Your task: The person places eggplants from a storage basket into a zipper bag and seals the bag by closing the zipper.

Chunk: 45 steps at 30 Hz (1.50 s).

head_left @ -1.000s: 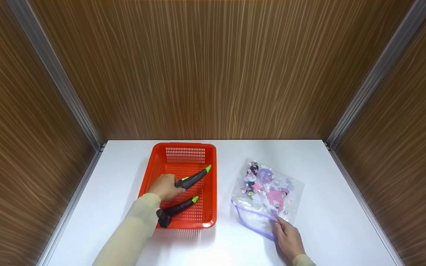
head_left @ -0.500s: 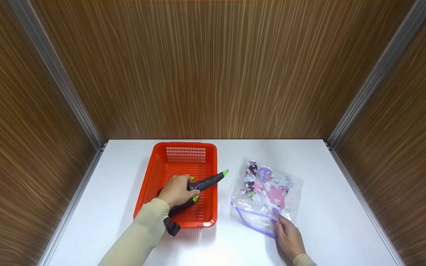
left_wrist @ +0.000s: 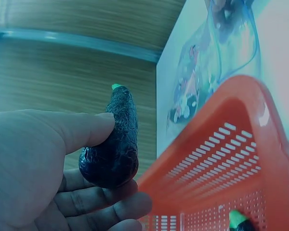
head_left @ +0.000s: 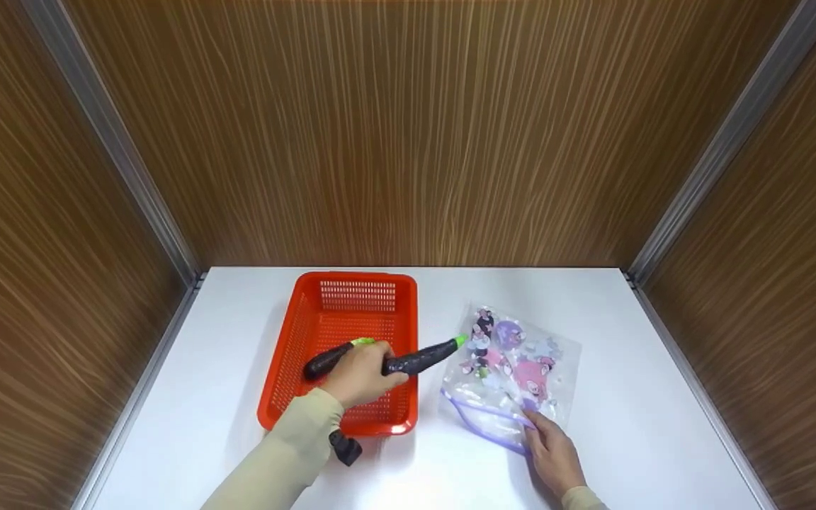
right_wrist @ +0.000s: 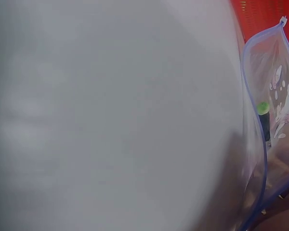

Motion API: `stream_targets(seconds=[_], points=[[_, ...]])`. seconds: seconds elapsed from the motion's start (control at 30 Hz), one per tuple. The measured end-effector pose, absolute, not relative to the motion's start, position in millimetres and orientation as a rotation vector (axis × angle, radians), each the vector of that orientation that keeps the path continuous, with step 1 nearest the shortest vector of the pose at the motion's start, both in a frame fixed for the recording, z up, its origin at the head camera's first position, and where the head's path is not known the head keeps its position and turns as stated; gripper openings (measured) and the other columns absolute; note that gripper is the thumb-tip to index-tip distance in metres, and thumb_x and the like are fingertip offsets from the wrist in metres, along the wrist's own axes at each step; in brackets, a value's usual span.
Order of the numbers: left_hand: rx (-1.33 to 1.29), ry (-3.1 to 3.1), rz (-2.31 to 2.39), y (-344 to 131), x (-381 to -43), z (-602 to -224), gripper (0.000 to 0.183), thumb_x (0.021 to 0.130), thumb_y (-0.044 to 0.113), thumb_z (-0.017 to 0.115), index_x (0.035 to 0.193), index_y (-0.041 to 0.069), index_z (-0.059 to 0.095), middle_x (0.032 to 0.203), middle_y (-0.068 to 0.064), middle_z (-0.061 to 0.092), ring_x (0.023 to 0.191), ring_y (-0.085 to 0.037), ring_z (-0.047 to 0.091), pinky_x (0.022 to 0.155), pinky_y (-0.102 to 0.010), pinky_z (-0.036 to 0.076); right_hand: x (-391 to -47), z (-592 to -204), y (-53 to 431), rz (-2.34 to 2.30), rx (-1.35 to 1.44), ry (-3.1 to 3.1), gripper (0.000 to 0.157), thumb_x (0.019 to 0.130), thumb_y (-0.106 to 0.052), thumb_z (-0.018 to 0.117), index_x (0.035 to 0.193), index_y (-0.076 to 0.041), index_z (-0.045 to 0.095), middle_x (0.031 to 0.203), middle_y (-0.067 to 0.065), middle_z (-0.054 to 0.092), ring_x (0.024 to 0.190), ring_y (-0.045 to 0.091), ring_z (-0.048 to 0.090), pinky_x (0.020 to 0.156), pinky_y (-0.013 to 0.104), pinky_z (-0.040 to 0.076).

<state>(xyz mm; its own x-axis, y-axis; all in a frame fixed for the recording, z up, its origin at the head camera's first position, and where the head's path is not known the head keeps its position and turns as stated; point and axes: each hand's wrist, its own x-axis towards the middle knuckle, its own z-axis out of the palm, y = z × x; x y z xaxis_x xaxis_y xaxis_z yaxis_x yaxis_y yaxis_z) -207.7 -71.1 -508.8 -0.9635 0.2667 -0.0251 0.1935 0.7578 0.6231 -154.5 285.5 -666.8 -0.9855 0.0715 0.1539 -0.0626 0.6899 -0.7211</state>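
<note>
My left hand (head_left: 362,379) grips a dark, glossy eggplant (head_left: 422,358) by its thick end, over the right rim of a red basket (head_left: 411,304). Its bright green tip points right and overlaps the bag's edge in the head view. The left wrist view shows thumb and fingers around the eggplant (left_wrist: 118,139). Another eggplant (head_left: 326,361) lies inside the basket, partly behind the hand. With my right hand (head_left: 555,453) I pinch the rim of a clear printed zip bag (head_left: 557,368), its purple-edged mouth spread apart toward me. A green-topped dark shape shows through the bag (right_wrist: 250,139) in the right wrist view.
Basket and bag sit side by side on a white table (head_left: 627,368). Wood-grain panels (head_left: 408,142) enclose the back and both sides, with metal rails (head_left: 110,142) at the corners. A black wrist device (head_left: 346,448) hangs by the left sleeve.
My left hand has lifted the eggplant and carried it right, from inside the basket to past its right rim. The right hand and the bag have stayed nearly still.
</note>
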Motion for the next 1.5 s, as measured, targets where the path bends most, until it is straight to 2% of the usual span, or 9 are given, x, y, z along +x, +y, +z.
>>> stream_targets(seconds=[0.2,0.33,0.5,0.87,1.2,1.5], points=[[0.454,2.834,1.004,-59.3,-198.5,-507.7,0.028,0.077,0.037,0.072,0.091,0.017,0.058,0.079,0.007,0.056,0.072,-0.012,0.052,0.068,-0.03,0.045,-157.1,-666.6,286.1,1.153,0.013,-2.807,0.041,0.092,-0.019,0.053,0.129,-0.003,0.048,0.135,0.019,0.042,0.128,0.036,0.031,0.104,0.047,0.019],[0.531,2.832,1.011,-50.2,-193.3,-507.5,0.027,0.077,0.035,0.071,0.091,0.016,0.058,0.077,0.007,0.055,0.071,-0.012,0.051,0.066,-0.029,0.044,-158.0,-665.4,285.4,1.107,0.01,-2.865,0.044,0.089,-0.011,0.055,0.132,-0.003,0.046,0.137,0.019,0.039,0.129,0.035,0.029,0.105,0.046,0.018],[0.624,2.867,0.964,-39.3,-189.9,-512.0,0.029,0.076,0.037,0.071,0.088,0.014,0.059,0.074,0.008,0.053,0.069,-0.012,0.049,0.063,-0.028,0.041,-158.2,-662.9,286.5,1.107,0.026,-2.912,0.044,0.092,-0.007,0.047,0.135,-0.005,0.042,0.139,0.018,0.036,0.129,0.036,0.027,0.104,0.049,0.017],[0.727,2.86,0.97,-15.9,-177.7,-522.3,0.029,0.075,0.038,0.071,0.086,0.013,0.059,0.071,0.008,0.052,0.064,-0.009,0.048,0.057,-0.024,0.039,-159.2,-659.6,285.6,1.071,0.017,-2.843,0.042,0.092,-0.007,0.047,0.134,-0.005,0.043,0.132,0.022,0.044,0.123,0.04,0.037,0.102,0.049,0.023],[0.79,2.877,0.97,-5.7,-171.6,-530.1,0.027,0.073,0.027,0.075,0.087,0.011,0.059,0.076,0.005,0.054,0.069,-0.008,0.048,0.062,-0.024,0.041,-159.8,-651.2,285.1,1.085,-0.044,-2.877,0.04,0.097,-0.017,0.041,0.134,-0.004,0.043,0.131,0.023,0.045,0.12,0.041,0.04,0.1,0.05,0.027],[0.873,2.901,0.889,3.8,-169.6,-538.0,0.023,0.069,0.018,0.073,0.085,0.01,0.059,0.075,0.006,0.051,0.068,-0.009,0.047,0.063,-0.025,0.041,-162.4,-645.4,283.0,1.064,-0.04,-2.882,0.038,0.097,-0.016,0.039,0.132,-0.004,0.045,0.128,0.024,0.047,0.116,0.042,0.043,0.098,0.051,0.029]])
